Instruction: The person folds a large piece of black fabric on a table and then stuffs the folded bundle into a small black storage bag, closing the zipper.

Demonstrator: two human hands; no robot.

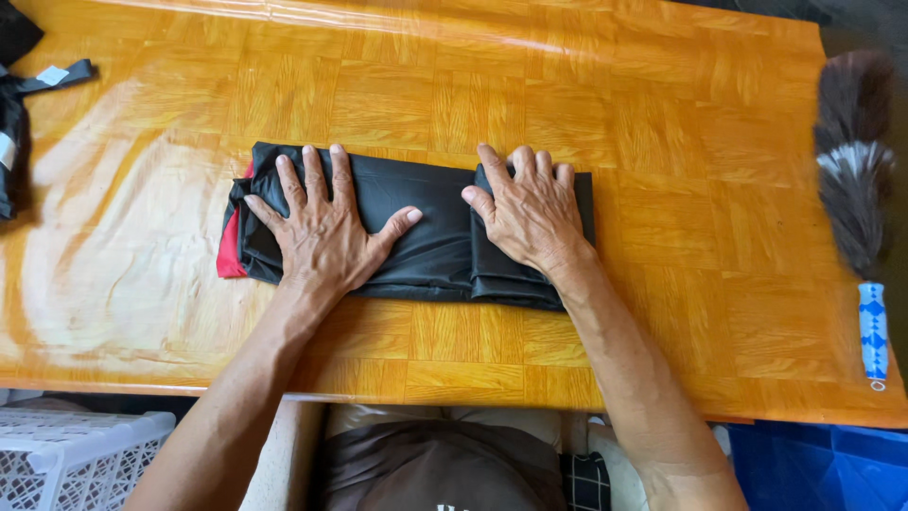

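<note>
A folded black garment (430,222) with a red edge (230,254) showing at its left end lies on the orange wood-pattern table (662,170). My left hand (322,222) presses flat on the garment's left half, fingers spread. My right hand (530,213) rests on the right end, where a folded-over flap sits on top; its fingers curl slightly over that flap's far edge.
A feather duster (856,161) with a blue-and-white handle lies along the table's right edge. More dark cloth (19,104) sits at the far left. A white lattice basket (66,454) stands below the table's near edge at left, a blue bin (823,468) at right.
</note>
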